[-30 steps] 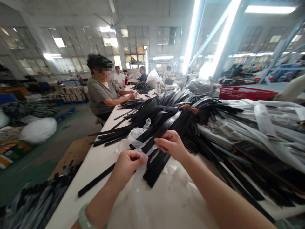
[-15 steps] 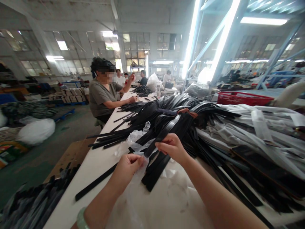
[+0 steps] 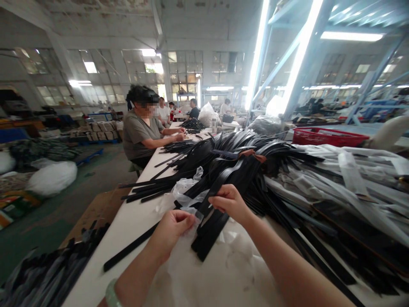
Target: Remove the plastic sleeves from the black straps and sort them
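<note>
My left hand (image 3: pixel 177 228) is closed in a pinch on a clear plastic sleeve (image 3: pixel 196 217), whose thin film hangs down over the table. Just right of it and slightly higher, my right hand (image 3: pixel 228 200) grips a black strap (image 3: pixel 220 179) between thumb and fingers. The strap's lower end is at the mouth of the sleeve; how far it sits inside cannot be made out. Under my hands, a bundle of black straps (image 3: pixel 212 232) lies with its ends toward me, tied farther up with a brown band (image 3: pixel 252 154).
A single black strap (image 3: pixel 131 247) lies left on the white table (image 3: pixel 92 273). Crumpled plastic (image 3: pixel 185 187) rests beyond my left hand. Wrapped white strips (image 3: pixel 329 170) and a red basket (image 3: pixel 329 137) are at right. A co-worker (image 3: pixel 140 132) sits at the table's left edge.
The whole view has shifted slightly, so things sit a little lower. My hands keep their grips in nearly the same place. The co-worker's raised hand has come down to the table.
</note>
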The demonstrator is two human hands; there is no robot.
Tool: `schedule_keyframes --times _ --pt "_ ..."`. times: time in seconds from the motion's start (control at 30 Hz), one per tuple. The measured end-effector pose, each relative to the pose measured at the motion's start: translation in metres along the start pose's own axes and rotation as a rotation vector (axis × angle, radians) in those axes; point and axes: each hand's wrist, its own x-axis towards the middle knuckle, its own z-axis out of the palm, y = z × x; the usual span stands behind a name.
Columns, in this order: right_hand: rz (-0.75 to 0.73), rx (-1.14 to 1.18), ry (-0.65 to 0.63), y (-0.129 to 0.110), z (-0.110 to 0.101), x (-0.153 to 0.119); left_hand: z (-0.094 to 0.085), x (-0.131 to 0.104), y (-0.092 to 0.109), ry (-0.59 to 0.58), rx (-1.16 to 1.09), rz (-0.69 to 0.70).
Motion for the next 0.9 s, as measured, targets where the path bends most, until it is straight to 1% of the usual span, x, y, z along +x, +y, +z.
schedule_keyframes --times 0.1,0.23,0.33,0.37,0.4,0.43,0.47,0.53,0.57,0.6,0.67,0.73,0.8,0.9 --pt "0.031 -0.003 -0.047 0.005 0.004 0.000 0.000 -0.002 0.000 -0.043 0.019 0.025" --pt "0.083 -0.022 -0.167 0.014 0.013 -0.002 0.003 -0.004 -0.004 -0.083 0.023 0.056" --pt "0.135 -0.018 -0.280 0.020 0.018 -0.003 0.006 -0.003 -0.010 -0.086 -0.019 0.009" --pt "0.157 -0.001 -0.303 0.022 0.019 -0.003 0.006 -0.002 -0.012 -0.071 -0.021 -0.016" --pt "0.185 0.036 -0.299 0.023 0.019 -0.002 0.007 -0.002 -0.013 -0.058 -0.016 -0.040" --pt "0.222 0.099 -0.261 0.024 0.019 0.000 0.008 -0.001 -0.013 -0.051 -0.003 -0.058" --pt "0.265 0.182 -0.188 0.025 0.019 0.002 0.009 -0.002 -0.013 -0.054 0.014 -0.070" --pt "0.344 0.348 0.001 0.026 0.018 0.006 0.011 -0.003 -0.012 -0.064 0.035 -0.082" --pt "0.367 0.394 0.079 0.026 0.017 0.008 0.011 -0.003 -0.012 -0.068 0.038 -0.086" --pt "0.376 0.398 0.130 0.027 0.016 0.010 0.012 -0.004 -0.012 -0.067 0.039 -0.090" --pt "0.341 0.295 0.155 0.026 0.016 0.011 0.013 -0.004 -0.013 -0.055 0.037 -0.096" --pt "0.271 0.148 0.113 0.025 0.017 0.009 0.014 -0.004 -0.015 -0.053 0.040 -0.094" --pt "0.221 0.047 0.024 0.024 0.021 0.006 0.014 -0.004 -0.016 -0.047 0.043 -0.087" --pt "0.190 0.008 -0.137 0.024 0.032 -0.001 0.013 -0.004 -0.013 -0.008 0.022 -0.066"
